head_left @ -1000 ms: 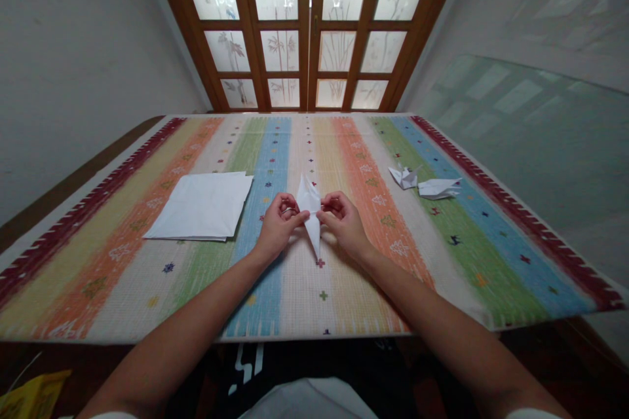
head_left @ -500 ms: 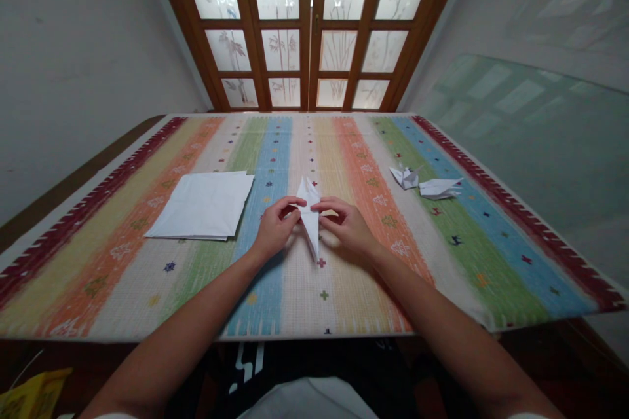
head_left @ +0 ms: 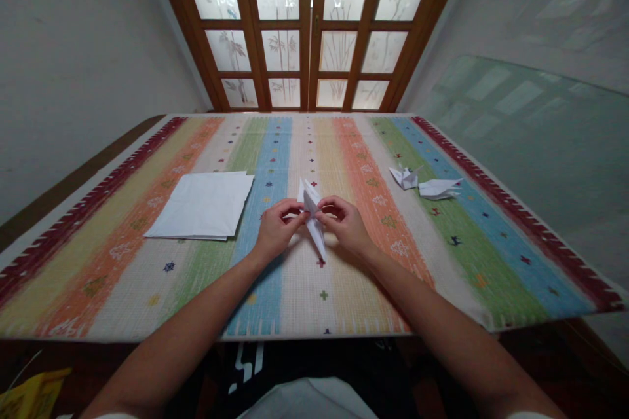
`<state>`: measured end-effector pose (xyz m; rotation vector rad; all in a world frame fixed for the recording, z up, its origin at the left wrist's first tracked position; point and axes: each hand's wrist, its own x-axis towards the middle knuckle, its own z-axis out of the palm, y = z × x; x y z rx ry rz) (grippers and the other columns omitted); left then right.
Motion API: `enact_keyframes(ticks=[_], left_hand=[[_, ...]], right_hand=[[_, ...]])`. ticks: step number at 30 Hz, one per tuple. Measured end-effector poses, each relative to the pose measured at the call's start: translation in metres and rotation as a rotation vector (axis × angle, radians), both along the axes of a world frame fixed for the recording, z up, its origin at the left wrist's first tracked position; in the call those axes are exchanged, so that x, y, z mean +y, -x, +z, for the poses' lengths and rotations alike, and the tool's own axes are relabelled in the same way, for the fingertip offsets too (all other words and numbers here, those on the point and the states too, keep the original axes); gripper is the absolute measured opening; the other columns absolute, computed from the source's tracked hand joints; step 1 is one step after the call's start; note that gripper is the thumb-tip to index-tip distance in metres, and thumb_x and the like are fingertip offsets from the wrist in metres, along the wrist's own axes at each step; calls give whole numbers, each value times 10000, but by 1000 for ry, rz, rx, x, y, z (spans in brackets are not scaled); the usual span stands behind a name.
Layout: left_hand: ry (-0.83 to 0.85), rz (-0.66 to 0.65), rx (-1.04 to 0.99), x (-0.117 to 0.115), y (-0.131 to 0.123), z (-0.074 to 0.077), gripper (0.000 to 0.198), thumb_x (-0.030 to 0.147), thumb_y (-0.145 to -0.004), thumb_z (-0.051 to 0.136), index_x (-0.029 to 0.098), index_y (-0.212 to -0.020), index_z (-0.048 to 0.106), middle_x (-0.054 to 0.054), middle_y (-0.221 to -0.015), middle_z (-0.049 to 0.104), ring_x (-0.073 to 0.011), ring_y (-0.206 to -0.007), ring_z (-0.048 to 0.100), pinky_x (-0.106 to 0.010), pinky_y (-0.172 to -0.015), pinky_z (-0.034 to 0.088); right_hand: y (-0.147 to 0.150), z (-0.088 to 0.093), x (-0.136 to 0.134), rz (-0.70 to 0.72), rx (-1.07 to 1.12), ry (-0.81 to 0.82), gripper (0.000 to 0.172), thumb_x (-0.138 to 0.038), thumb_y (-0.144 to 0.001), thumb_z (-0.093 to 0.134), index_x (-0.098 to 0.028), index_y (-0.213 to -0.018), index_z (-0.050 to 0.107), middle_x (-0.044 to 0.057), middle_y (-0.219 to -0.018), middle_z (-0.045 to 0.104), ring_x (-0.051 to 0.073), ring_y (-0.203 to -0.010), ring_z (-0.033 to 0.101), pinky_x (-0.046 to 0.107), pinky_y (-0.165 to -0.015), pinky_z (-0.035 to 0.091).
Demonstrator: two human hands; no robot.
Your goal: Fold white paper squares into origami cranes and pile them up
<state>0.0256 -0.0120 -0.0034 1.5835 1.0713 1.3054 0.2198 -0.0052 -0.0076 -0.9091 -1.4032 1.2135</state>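
A folded white origami paper (head_left: 316, 234), long and pointed, is pinched between my two hands over the middle of the table. My left hand (head_left: 279, 228) grips its left side with thumb and fingers. On the opposite side my right hand (head_left: 343, 222) does the same, fingertips closed on the paper. One narrow point extends toward me; other points, partly spread, stick up on the far side. The fingers hide the middle of the paper.
A stack of white paper sheets (head_left: 201, 204) lies to the left. Two folded paper cranes, one (head_left: 405, 177) just beyond the other (head_left: 439, 188), rest at the right. A striped cloth (head_left: 314, 308) covers the table. Wooden glass-paned doors (head_left: 307, 26) stand behind it.
The folded paper has turned slightly, its near tip swinging to the right. Its far points look more spread, and my fingertips have drawn closer together around its middle.
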Motion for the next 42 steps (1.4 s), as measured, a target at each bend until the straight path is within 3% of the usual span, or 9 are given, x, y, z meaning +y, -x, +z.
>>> enact_keyframes(ticks=[8,12,16,22,27,32,36,39,42], left_hand=[[-2,40,16,-4,-3,4,154,334,-856,799,184,-877,769,-68,-923,749,-179,-805,705,-287,-722,597],[64,83,-75,-4,-6,3,289,327,-800,843,198,-976,655,-8,-858,693,-150,-731,682,-261,-676,574],[90,116,-113,-4,-7,3,407,324,-743,886,222,-949,549,45,-786,632,-122,-672,647,-218,-618,525],[199,79,-163,-1,-7,3,544,410,-706,906,213,-1119,613,49,-725,663,-146,-621,655,-252,-612,537],[208,22,-31,2,-2,2,391,513,-743,866,149,-833,754,-23,-708,702,-165,-621,625,-272,-588,476],[169,63,17,1,1,1,363,503,-764,845,156,-735,744,0,-653,654,-135,-587,530,-258,-574,389],[123,77,0,0,2,3,351,469,-795,824,164,-680,692,10,-634,612,-129,-590,495,-263,-583,371],[98,57,-31,0,2,5,340,459,-808,815,167,-696,680,0,-668,625,-134,-619,514,-271,-611,406],[140,-5,-62,0,0,6,345,482,-808,818,177,-760,666,2,-709,622,-137,-631,523,-264,-597,421]], right_hand=[[1,2,2,-32,-64,-34,338,-495,-835,811,-227,-834,604,-1,-817,629,162,-749,616,297,-713,520],[4,-1,2,-56,-41,-44,335,-455,-830,808,-234,-852,557,-16,-828,585,143,-713,567,275,-670,488],[6,-2,-1,-50,-47,-57,336,-449,-833,798,-243,-876,536,-13,-855,570,142,-720,550,264,-650,482],[7,0,-4,-24,-29,-61,330,-430,-832,810,-251,-926,549,3,-891,597,162,-784,588,276,-676,502],[8,4,-8,23,-25,-49,363,-467,-830,827,-256,-936,552,15,-903,613,179,-817,611,269,-634,501],[9,7,-10,33,-7,-14,396,-466,-792,865,-259,-956,569,1,-876,607,171,-807,611,255,-621,502],[10,3,-8,101,55,128,460,-469,-762,879,-258,-1088,632,-14,-847,642,162,-769,629,273,-666,515],[10,0,-6,187,5,196,393,-536,-787,846,-212,-961,708,10,-807,679,152,-702,613,282,-646,493],[9,0,-7,156,-61,162,398,-572,-796,829,-199,-791,694,10,-729,668,148,-648,586,280,-608,471]])
